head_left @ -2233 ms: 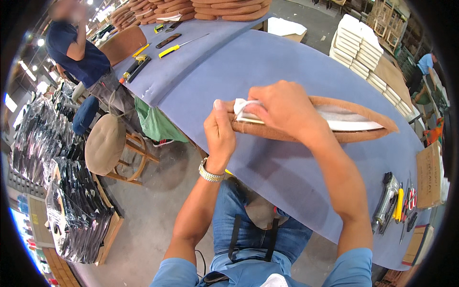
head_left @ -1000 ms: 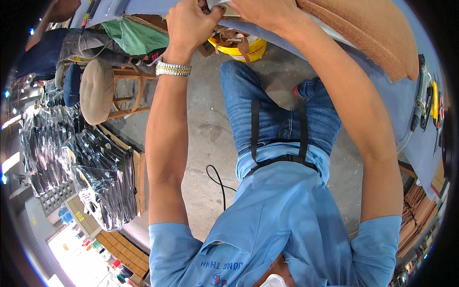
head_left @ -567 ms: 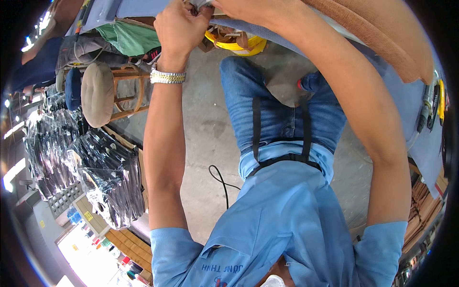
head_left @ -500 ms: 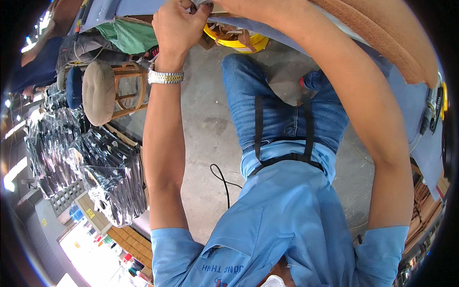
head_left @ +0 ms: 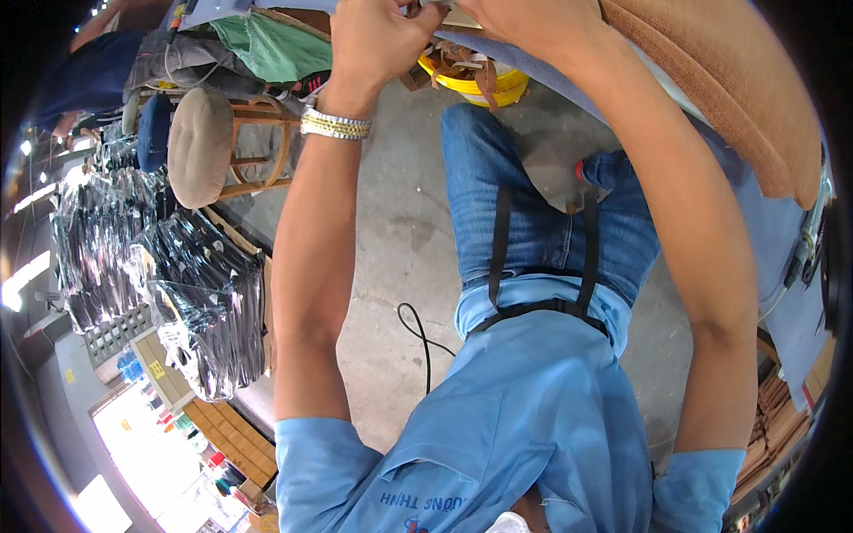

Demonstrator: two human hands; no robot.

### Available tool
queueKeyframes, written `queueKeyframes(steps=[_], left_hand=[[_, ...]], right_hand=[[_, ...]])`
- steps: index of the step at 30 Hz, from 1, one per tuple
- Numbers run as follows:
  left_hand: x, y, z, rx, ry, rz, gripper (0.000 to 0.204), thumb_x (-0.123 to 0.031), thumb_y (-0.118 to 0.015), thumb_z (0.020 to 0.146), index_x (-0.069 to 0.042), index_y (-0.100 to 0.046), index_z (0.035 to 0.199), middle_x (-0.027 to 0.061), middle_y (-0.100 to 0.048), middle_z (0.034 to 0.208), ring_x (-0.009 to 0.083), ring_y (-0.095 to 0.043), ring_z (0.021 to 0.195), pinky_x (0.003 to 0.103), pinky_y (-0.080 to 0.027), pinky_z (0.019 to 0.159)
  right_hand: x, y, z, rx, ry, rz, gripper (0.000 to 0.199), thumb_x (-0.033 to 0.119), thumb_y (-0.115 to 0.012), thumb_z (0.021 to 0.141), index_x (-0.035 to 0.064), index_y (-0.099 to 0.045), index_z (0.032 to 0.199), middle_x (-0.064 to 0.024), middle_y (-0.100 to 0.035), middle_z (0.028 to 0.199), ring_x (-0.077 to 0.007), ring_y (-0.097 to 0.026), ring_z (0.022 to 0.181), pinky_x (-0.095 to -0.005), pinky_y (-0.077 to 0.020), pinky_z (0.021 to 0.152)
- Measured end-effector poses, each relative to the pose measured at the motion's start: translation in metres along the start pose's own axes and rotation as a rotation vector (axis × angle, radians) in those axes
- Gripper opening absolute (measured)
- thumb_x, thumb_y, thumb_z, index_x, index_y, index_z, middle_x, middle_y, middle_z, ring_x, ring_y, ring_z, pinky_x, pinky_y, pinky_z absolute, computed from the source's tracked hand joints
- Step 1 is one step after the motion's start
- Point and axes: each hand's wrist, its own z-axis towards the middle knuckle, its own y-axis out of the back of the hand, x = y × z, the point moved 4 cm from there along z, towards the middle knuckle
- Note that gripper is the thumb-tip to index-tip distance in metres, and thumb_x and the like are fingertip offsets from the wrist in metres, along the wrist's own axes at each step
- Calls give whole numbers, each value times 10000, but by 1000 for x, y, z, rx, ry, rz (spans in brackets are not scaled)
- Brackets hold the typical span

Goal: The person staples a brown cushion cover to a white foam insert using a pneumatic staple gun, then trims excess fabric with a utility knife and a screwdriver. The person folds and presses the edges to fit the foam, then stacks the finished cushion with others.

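At the top edge of the view, my left hand [head_left: 380, 37] is closed, its thumb pressed toward the curled fingers. A small greyish bit shows by the thumb tip, too cut off to name. Close to its right is my right hand [head_left: 542, 25], bent inward over the edge of a work surface covered in blue-grey cloth [head_left: 533, 62]. Its fingers run out of the picture, so their grip is hidden. Brown ribbed fabric [head_left: 711, 80] lies on that surface, beside my right forearm. Below the hands stands a yellow tub [head_left: 506, 89] of brown scraps.
A round stool with a beige cushion [head_left: 197, 147] stands at left, near a green cloth [head_left: 271, 49] and another person's legs [head_left: 191, 62]. Plastic-wrapped stacks [head_left: 200, 311] fill the left side. A black cable [head_left: 426, 346] loops on the floor. Tools [head_left: 813, 240] hang at far right.
Both hands sit farther right in the picture and stay close together at the top edge. The whole view has shifted a little, with the tub and stool also farther right.
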Motion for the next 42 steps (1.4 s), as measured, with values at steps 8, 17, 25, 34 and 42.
queueKeyframes(steps=[8,17,25,34,42], left_hand=[[9,-2,3,-13,-74,31,323,-208,-777,853,-1,-657,1070,205,-709,810,397,-701,773,446,-545,689],[4,-2,-8,-114,-84,-103,189,-173,-773,882,-24,-665,927,152,-683,752,339,-692,688,421,-523,639],[13,-10,-6,-106,-80,-88,171,-156,-774,874,-33,-669,930,144,-719,767,317,-718,670,391,-548,613],[13,-5,-6,-68,-66,-191,211,-140,-766,871,-27,-656,1012,162,-755,849,331,-733,715,396,-559,648],[16,-8,-6,-60,27,-76,216,-160,-775,858,-61,-671,1018,170,-751,839,304,-735,696,404,-558,641]], right_hand=[[8,17,-6,119,39,237,135,215,-654,911,127,-736,971,-99,-746,913,-319,-733,887,-437,-586,731],[4,2,1,243,-135,30,210,249,-641,887,102,-771,961,-156,-769,965,-349,-746,888,-473,-597,750],[1,-5,6,214,5,48,200,238,-678,861,83,-757,960,-164,-754,921,-360,-728,872,-467,-570,733],[8,1,3,82,98,124,182,197,-690,837,100,-750,979,-113,-749,882,-319,-731,846,-440,-570,716],[9,0,3,139,5,79,121,183,-655,858,114,-730,923,-105,-724,826,-315,-722,817,-447,-572,701]])
